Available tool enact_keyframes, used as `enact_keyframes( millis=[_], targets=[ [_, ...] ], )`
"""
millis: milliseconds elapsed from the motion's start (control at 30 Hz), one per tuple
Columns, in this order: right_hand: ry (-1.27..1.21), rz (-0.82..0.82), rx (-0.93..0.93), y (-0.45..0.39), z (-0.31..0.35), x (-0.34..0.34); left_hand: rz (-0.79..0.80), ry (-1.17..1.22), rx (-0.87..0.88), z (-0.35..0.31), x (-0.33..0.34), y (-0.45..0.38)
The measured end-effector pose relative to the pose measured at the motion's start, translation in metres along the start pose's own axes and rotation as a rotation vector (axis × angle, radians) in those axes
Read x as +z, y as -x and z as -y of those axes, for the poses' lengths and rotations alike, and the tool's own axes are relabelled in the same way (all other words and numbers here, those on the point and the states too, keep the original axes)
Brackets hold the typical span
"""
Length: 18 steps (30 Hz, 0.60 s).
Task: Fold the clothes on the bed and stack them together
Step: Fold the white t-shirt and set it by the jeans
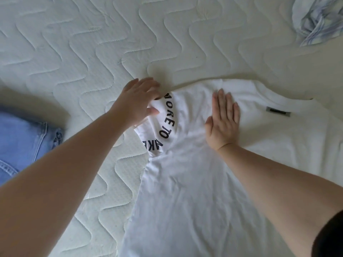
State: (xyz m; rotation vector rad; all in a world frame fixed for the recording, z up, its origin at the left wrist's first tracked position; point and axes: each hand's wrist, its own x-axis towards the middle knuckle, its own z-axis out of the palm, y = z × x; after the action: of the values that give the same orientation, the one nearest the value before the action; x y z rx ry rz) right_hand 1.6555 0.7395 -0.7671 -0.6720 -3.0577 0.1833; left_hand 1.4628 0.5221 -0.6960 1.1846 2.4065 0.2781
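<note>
Black block lettering curves across the turned-over edge of the white T-shirt [194, 182], upside down from where the person stands: "MORE TO" reads clearly, and below it only part of a word, something like "AKE", the rest lost in the fold. A small grey neck label [277, 111] sits near the collar, its writing too small to read.

The shirt lies spread on the quilted white mattress [74, 52], plain side up, lightly creased, reaching from the middle of the bed down toward the near edge. The left hand [138, 102] pinches the folded-over sleeve edge between thumb and fingers, right beside the print. The right hand [223, 123] lies flat on the cloth, fingers straight and close together, pressing it down.

Blue jeans [20, 141] lie at the left edge of the bed, well apart from the shirt. A crumpled pale blue striped garment [317, 21] sits in the far right corner.
</note>
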Motion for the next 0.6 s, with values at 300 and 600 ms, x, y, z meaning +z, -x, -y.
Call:
enact_keyframes(
  millis=[300, 600],
  targets=[
    [0.037, 0.031, -0.017, 0.000, -0.002, 0.001, -0.199, 0.810, -0.482, -0.015, -0.011, 0.029],
    [0.055, 0.038, -0.011, 0.001, -0.002, 0.003, 0.245, 0.932, -0.563, 0.020, -0.009, 0.074]
  ],
)
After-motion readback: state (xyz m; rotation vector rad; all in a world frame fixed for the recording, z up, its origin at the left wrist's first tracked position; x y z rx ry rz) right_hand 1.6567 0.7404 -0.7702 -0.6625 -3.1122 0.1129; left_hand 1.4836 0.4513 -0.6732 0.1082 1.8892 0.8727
